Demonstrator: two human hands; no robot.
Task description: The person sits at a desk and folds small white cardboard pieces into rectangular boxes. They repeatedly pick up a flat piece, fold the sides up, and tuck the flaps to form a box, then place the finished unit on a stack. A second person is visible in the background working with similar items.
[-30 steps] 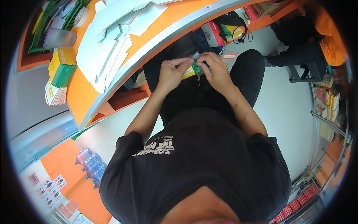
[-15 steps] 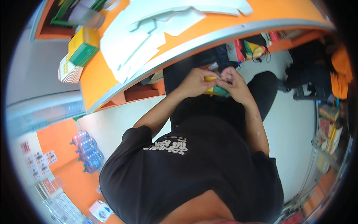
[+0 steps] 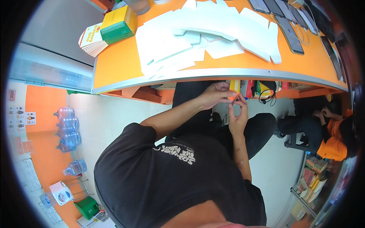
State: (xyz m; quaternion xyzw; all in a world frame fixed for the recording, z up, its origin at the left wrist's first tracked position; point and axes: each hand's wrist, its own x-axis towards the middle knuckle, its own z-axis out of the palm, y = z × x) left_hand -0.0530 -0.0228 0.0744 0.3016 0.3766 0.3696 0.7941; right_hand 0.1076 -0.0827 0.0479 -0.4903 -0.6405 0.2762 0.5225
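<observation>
A small yellow-and-orange carton (image 3: 235,86) is up by the table's front edge, in front of my body. My left hand (image 3: 216,94) grips it from the left, thumb and fingers closed around its side. My right hand (image 3: 238,116) pinches at the carton's near end, with thumb and forefinger curved to its lower edge. Beyond the hands, flat white die-cut card sheets (image 3: 224,28) lie overlapping on the orange table (image 3: 118,74). At the table's left end stand yellow-and-green cartons (image 3: 118,24) beside a fanned stack of printed cards (image 3: 91,41).
Several phones with cables (image 3: 291,36) lie at the table's right. Packets and a black cord (image 3: 268,93) sit on the shelf under it. A person in orange (image 3: 332,142) sits at the far right. Large water bottles (image 3: 68,127) stand along the left wall.
The carton has been raised from my lap toward the table edge and turned, its yellow-orange side now showing. My view has swung, bringing the phones into sight.
</observation>
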